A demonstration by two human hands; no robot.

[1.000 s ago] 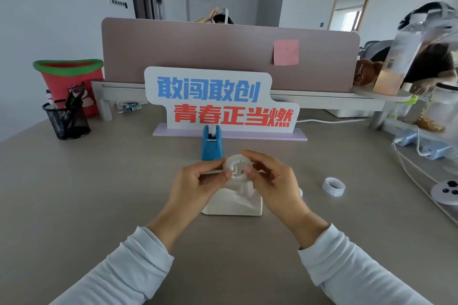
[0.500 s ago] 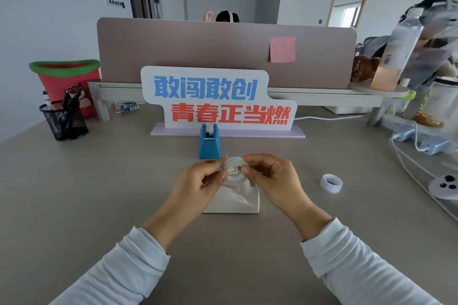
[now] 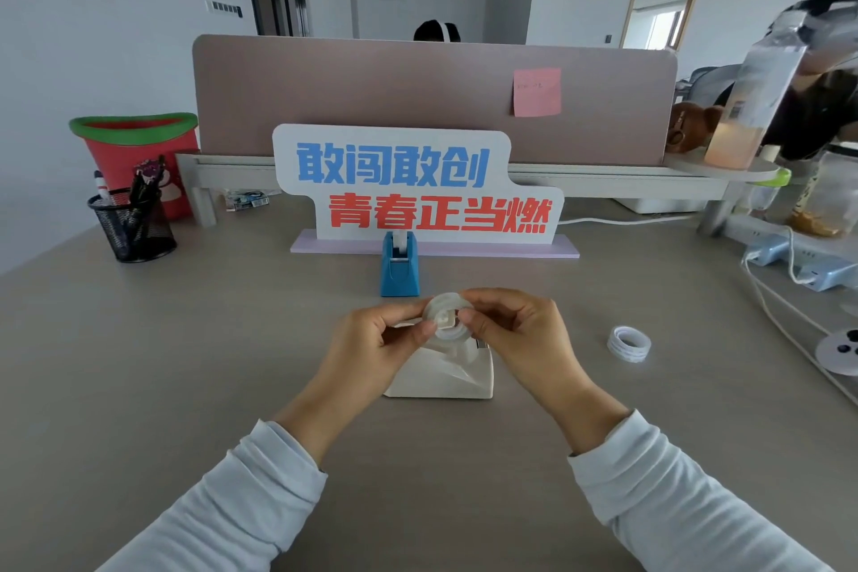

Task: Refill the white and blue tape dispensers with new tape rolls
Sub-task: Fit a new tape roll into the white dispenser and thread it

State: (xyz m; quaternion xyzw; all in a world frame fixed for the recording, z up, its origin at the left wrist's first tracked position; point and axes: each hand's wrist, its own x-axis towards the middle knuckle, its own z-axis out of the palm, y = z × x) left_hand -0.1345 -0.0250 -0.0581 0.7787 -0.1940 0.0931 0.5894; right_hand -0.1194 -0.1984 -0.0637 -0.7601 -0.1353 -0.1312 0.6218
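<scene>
Hands had drawn closer together: left hand and right hand both pinched the clear tape roll just above the white dispenser, likely seating its core. Spare roll lay right; blue dispenser waited beyond.

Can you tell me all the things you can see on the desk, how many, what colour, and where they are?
tape roll: one, clear, held above the white dispenser
white dispenser: one, desk middle, under the hands
blue dispenser: one, behind it, by the sign
spare tape roll: one, whitish, desk right
sign: one, white with blue and red letters, centre back
sticky note: one, pink, on the divider
pen cup: one, black mesh, far left
bin: one, red with green rim, behind the cup
bottle: one, clear, right shelf
left hand: fingers pinching the roll
right hand: fingers pinching the roll
</scene>
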